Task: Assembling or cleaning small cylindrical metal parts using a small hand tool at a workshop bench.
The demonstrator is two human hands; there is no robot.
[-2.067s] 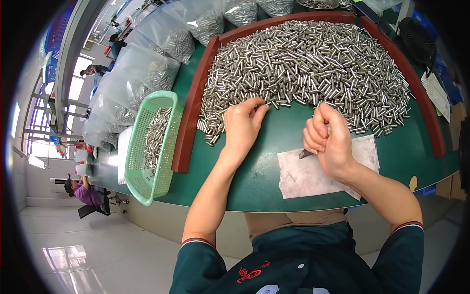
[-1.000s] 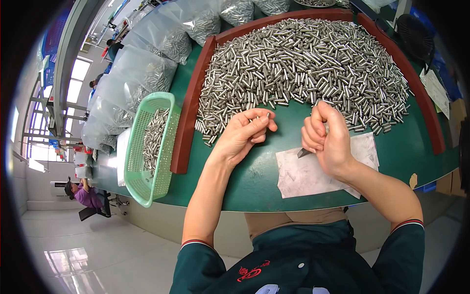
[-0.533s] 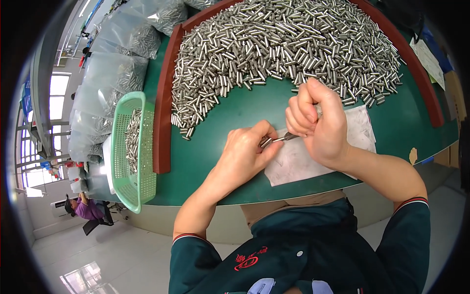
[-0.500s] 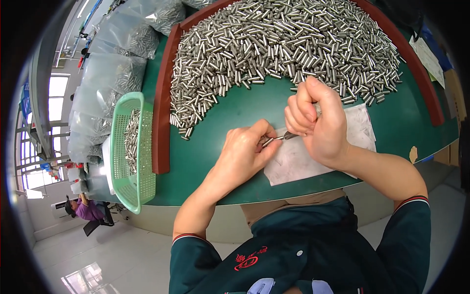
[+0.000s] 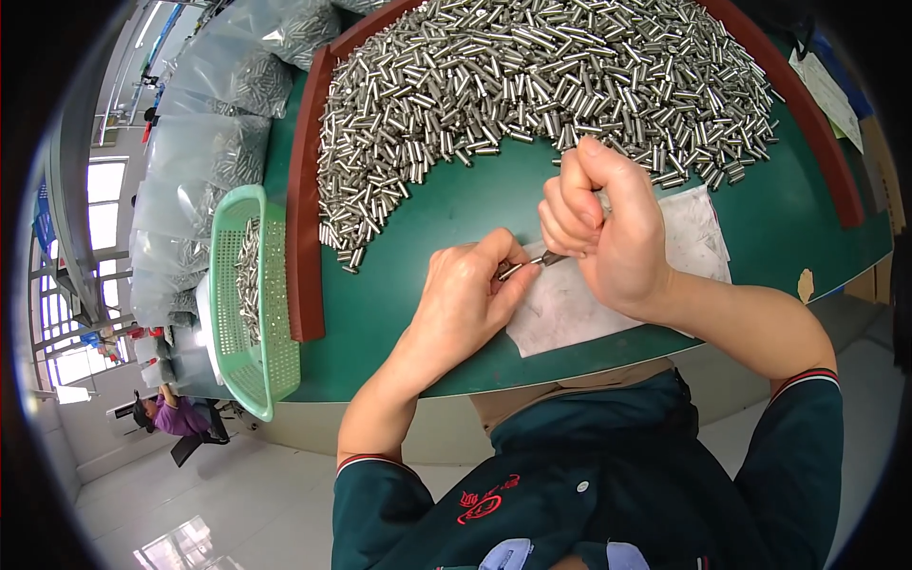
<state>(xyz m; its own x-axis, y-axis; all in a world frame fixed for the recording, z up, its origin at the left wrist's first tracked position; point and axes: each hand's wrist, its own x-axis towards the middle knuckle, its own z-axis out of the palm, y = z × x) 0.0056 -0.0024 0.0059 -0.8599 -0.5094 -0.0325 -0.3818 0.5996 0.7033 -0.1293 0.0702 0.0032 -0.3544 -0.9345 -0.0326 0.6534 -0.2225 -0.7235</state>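
Observation:
My left hand pinches a small shiny metal pin between thumb and fingers, low over the green table. Closed in a fist, my right hand grips a slim tool with a dark tip; its handle is hidden in the fingers, so its exact kind cannot be told. The tip points left and meets the pin's end, or nearly so. Beneath both hands lies a smudged white sheet. Beyond them, a wide heap of loose metal pins curves across the table.
Dark red rails border the heap at left, back and right. Left of the rail stands a green plastic basket with pins inside. Several clear bags of metal parts line the far left. A person sits in the background.
The whole view has shifted slightly. The tool tip and the pin remain together, and both hands keep their grips with little movement.

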